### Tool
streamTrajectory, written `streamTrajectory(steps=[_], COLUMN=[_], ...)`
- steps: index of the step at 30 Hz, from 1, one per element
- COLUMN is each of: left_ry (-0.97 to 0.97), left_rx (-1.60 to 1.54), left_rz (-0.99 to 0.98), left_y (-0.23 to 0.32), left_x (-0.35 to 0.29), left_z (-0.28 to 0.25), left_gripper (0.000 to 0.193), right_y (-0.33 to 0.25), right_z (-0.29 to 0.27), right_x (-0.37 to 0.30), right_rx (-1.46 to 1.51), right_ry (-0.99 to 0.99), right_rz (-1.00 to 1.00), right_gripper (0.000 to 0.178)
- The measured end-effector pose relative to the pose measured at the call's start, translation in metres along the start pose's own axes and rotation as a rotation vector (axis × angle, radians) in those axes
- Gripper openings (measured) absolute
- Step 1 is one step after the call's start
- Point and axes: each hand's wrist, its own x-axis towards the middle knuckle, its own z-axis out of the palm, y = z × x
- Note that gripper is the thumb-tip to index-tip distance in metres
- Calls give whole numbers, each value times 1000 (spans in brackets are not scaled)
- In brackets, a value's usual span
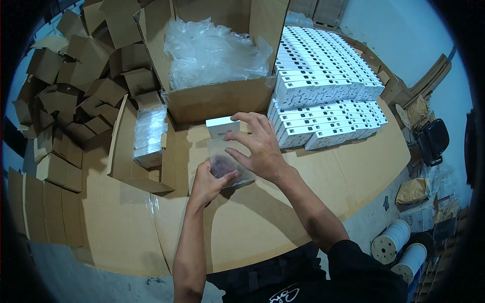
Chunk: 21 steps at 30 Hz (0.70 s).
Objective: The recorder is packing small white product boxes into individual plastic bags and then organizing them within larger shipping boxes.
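Over the table (348, 177), the left hand (203, 185) curls round the bag (218, 151), seemingly to steady it, while the loosely bent right hand (262, 148) reaches the box (216, 129) at its mouth, whether gripping I can't tell.

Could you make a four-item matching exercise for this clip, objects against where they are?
Things:
1. white-bodied spools
2. held clear bag
3. stacked white boxes
4. heap of clear plastic bags

Places:
A. inside the large open carton
B. on the floor, lower right of the picture
C. in the person's left hand
D. in rows, directly right of the large open carton

Right pairs: 1-B, 2-C, 3-D, 4-A
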Motion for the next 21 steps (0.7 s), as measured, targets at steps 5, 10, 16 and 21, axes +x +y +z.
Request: streamTrajectory(steps=[5,10,16,21], left_ry=[24,179,112,78], left_rx=[11,105,108,85], left_rz=[-33,13,65,39], left_y=[-6,0,-2,-4], left_x=[3,2,2,3], left_z=[-3,3,0,2], left_gripper=[37,41,37,41], right_y=[-1,6,7,20], right_z=[3,1,-9,-11], right_x=[1,2,16,30], right_rx=[35,56,112,84], right_ry=[7,-45,-328,-589], right_rz=[-8,-127,-186,-153], right_gripper=[20,21,16,20])
